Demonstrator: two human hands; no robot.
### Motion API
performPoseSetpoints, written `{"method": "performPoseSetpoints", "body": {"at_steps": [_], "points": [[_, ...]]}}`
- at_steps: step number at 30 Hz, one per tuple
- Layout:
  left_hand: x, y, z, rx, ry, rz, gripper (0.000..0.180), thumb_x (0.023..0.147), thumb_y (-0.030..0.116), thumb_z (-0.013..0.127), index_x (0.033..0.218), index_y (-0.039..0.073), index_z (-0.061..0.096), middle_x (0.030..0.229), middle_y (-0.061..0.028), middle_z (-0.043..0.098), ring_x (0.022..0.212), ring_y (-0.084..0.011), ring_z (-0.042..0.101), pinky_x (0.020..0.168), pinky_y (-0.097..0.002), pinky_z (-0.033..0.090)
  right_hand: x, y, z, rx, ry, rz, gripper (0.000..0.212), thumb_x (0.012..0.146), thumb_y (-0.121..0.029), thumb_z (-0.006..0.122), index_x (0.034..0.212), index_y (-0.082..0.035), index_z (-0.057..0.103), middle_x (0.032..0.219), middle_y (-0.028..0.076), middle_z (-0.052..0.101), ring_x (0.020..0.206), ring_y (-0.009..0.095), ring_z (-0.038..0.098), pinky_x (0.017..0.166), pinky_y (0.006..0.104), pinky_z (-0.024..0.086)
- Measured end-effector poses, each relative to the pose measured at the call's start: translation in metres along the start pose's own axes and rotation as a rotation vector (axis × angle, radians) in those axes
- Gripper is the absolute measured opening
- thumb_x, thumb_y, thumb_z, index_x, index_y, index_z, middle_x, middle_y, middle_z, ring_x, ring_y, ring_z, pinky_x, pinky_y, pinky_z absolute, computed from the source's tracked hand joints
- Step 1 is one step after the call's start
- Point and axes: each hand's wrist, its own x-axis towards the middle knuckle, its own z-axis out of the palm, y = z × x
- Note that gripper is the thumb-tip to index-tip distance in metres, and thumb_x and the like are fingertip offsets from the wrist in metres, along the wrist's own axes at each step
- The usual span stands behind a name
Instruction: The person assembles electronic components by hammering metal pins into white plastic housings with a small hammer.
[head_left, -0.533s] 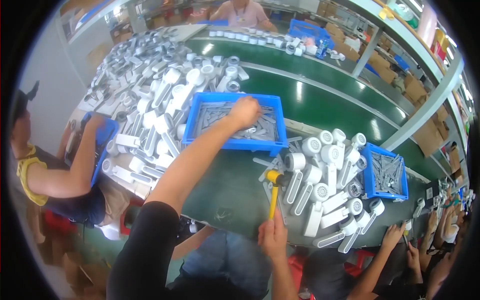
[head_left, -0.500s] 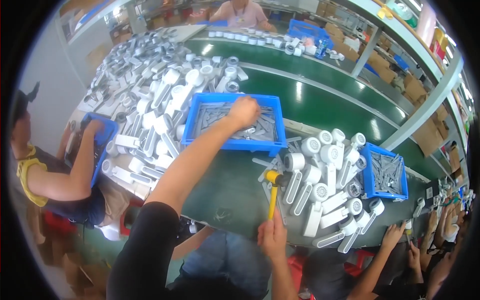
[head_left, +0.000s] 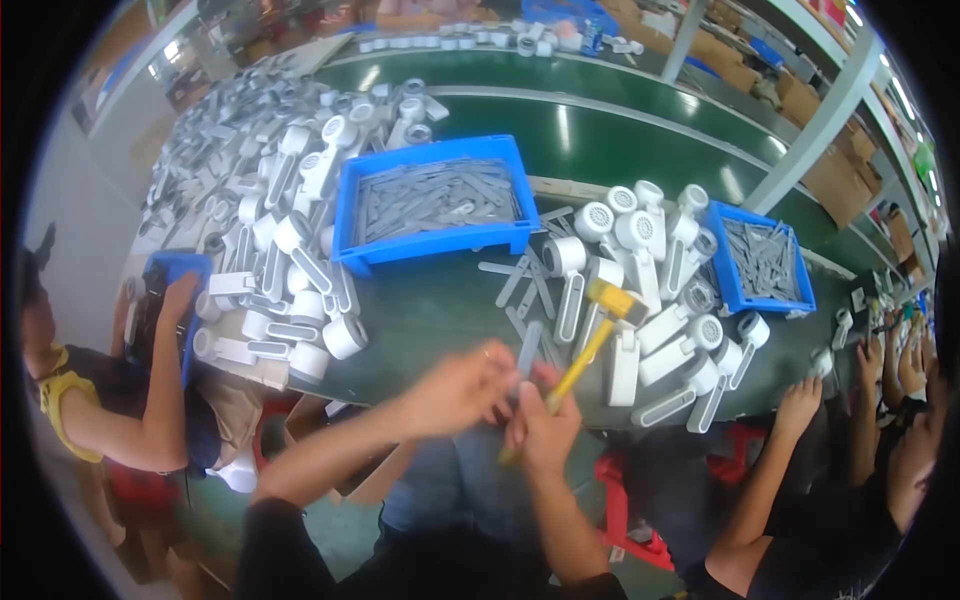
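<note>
My left hand (head_left: 458, 387) is at the table's near edge, fingers closed on a flat grey plastic strip (head_left: 528, 352) that stands up between my two hands. My right hand (head_left: 542, 432) sits just beside it, touching it, and grips the yellow handle of a small mallet (head_left: 612, 302) whose yellow head points away over the table. A blue bin (head_left: 430, 245) full of similar grey strips stands beyond my hands. Loose grey strips (head_left: 520, 285) lie in front of the bin.
White handheld housings are heaped to the left (head_left: 290, 250) and right (head_left: 650, 290). A second blue bin (head_left: 727, 290) of strips is at the right. A co-worker's arm (head_left: 165, 360) reaches in on the left, another's hand (head_left: 800, 405) on the right. A green conveyor (head_left: 620, 140) runs behind.
My left hand has pulled back from the blue bin to the near edge, now holding a grey strip next to my right hand. The mallet is lifted and tilted.
</note>
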Motion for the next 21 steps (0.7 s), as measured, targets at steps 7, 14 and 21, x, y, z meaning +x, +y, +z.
{"method": "performPoseSetpoints", "body": {"at_steps": [7, 14, 21], "points": [[0.020, -0.003, 0.035, 0.371, -0.055, 0.198, 0.017, 0.104, 0.016, 0.066, 0.113, 0.005, 0.074, 0.091, -0.0142, 0.075, 0.081, -0.0247, 0.073, 0.071, -0.0383, 0.057, -0.021, -0.025, -0.047, 0.015, 0.225, -0.115, 0.011, 0.102, -0.002, 0.066, 0.112, 0.003, 0.066, 0.122, 0.011, 0.062, 0.046, 0.008, 0.050, 0.038, 0.0245, 0.040], [0.213, 0.016, -0.022, 1.437, 0.324, 0.435, 0.055, 0.089, 0.051, 0.075, 0.125, 0.009, 0.075, 0.121, -0.0176, 0.074, 0.148, -0.0433, 0.040, 0.125, -0.0718, -0.002, -0.062, -0.055, -0.071, -0.266, 0.165, -0.257, 0.022, 0.103, -0.009, 0.069, 0.117, 0.008, 0.068, 0.081, 0.013, 0.073, 0.044, 0.009, 0.053, 0.041, 0.0234, 0.039], [0.207, 0.042, -0.038, 1.262, 0.210, 0.363, 0.066, 0.083, 0.053, 0.077, 0.129, 0.007, 0.073, 0.108, -0.0169, 0.075, 0.118, -0.0376, 0.063, 0.123, -0.0686, 0.011, -0.077, -0.059, -0.073, -0.287, 0.211, -0.282, 0.028, 0.106, -0.012, 0.065, 0.125, 0.008, 0.066, 0.097, 0.019, 0.078, 0.044, 0.008, 0.052, 0.042, 0.0231, 0.041]]}}
